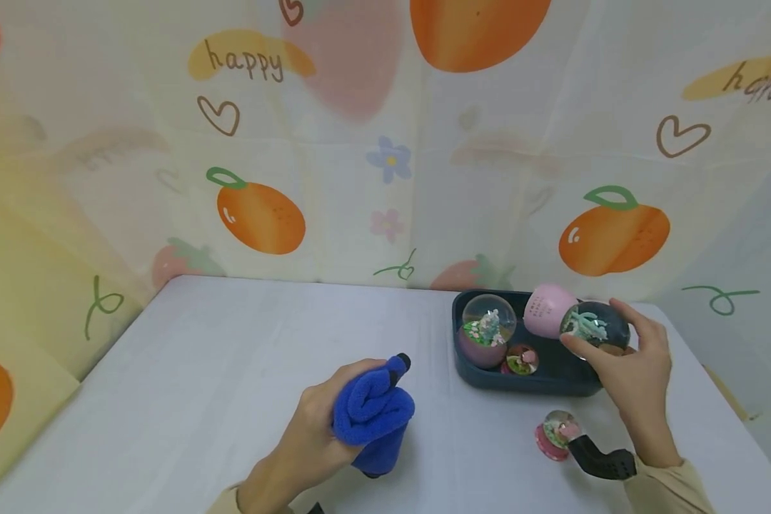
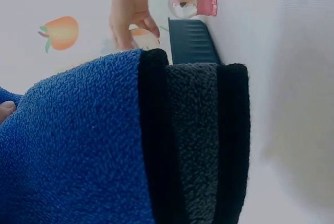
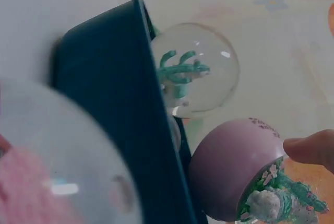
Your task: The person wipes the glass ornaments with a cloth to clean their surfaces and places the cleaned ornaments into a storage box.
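Note:
My left hand [image 1: 321, 421] grips a folded blue towel [image 1: 375, 428] above the table; in the left wrist view its black edging and grey underside hang close to the camera. With thumb and fingers, my right hand [image 1: 639, 371] holds a large snow globe by its glass [image 1: 594, 325]. That globe is tipped sideways over the tray's right part, its pink base [image 1: 549, 310] pointing left, with green cacti inside. Another large snow globe [image 1: 488, 332] stands upright in the dark teal tray [image 1: 520, 382], beside a small snow globe [image 1: 522, 359].
A second small snow globe [image 1: 557, 435] with a pink-red base lies on the white table [image 1: 231, 357] in front of the tray, beneath the right wrist's black camera mount [image 1: 604, 458]. Behind the table hangs a fruit-printed cloth [image 1: 334, 178].

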A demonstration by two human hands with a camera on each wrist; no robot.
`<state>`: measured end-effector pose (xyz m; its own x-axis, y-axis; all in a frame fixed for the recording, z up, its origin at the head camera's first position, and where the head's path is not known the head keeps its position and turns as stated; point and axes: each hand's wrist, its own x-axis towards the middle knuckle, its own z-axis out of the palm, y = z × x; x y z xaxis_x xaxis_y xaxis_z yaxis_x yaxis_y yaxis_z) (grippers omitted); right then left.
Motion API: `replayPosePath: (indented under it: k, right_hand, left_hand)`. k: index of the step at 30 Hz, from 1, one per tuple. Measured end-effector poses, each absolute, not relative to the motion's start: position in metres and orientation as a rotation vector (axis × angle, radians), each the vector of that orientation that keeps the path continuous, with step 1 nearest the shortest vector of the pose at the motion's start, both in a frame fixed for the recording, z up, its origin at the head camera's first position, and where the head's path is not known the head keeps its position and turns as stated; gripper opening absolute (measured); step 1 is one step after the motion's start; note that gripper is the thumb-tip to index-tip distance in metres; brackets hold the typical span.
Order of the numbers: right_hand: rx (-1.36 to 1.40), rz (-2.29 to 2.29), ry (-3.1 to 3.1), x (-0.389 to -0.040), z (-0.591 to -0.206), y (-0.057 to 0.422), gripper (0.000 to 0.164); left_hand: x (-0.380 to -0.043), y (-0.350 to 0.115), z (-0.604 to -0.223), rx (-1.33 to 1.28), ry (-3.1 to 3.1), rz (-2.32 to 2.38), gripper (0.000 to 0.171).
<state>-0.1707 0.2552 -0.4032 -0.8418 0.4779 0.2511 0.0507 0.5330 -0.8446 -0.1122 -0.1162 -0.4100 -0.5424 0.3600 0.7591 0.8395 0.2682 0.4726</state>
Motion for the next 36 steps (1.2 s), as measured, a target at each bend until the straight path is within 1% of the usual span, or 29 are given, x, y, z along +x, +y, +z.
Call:
replayPosePath:
  k: [6, 14, 22, 27, 32, 36]
  right_hand:
    - [-0.365, 1.096, -2.294, -0.175, -0.415, 0.255, 0.082]
    - [-0.182, 0.986, -2.313, -0.178, -0.431, 0.249, 0.079]
    - [-0.032, 0.932, -2.363, -0.179, -0.437, 0.245, 0.077]
    - [0.006, 0.881, -2.375, -0.179, -0.439, 0.243, 0.08]
    - [0.046, 0.844, -2.397, -0.18, -0.44, 0.24, 0.079]
    - [0.166, 0.838, -2.427, -0.183, -0.44, 0.241, 0.08]
  left_hand:
    - [-0.113, -0.117, -0.411, -1.074, -2.038, -1.225, 0.05]
    - [-0.113, -0.116, -0.412, -1.086, -2.059, -1.238, 0.061]
    - [-0.113, -0.114, -0.41, -1.097, -2.057, -1.223, 0.057]
    - [-0.113, -0.114, -0.409, -1.103, -2.063, -1.215, 0.058]
    - [-0.112, -0.114, -0.409, -1.102, -2.081, -1.208, 0.059]
    - [-0.111, -0.115, -0.409, -1.086, -2.111, -1.193, 0.063]
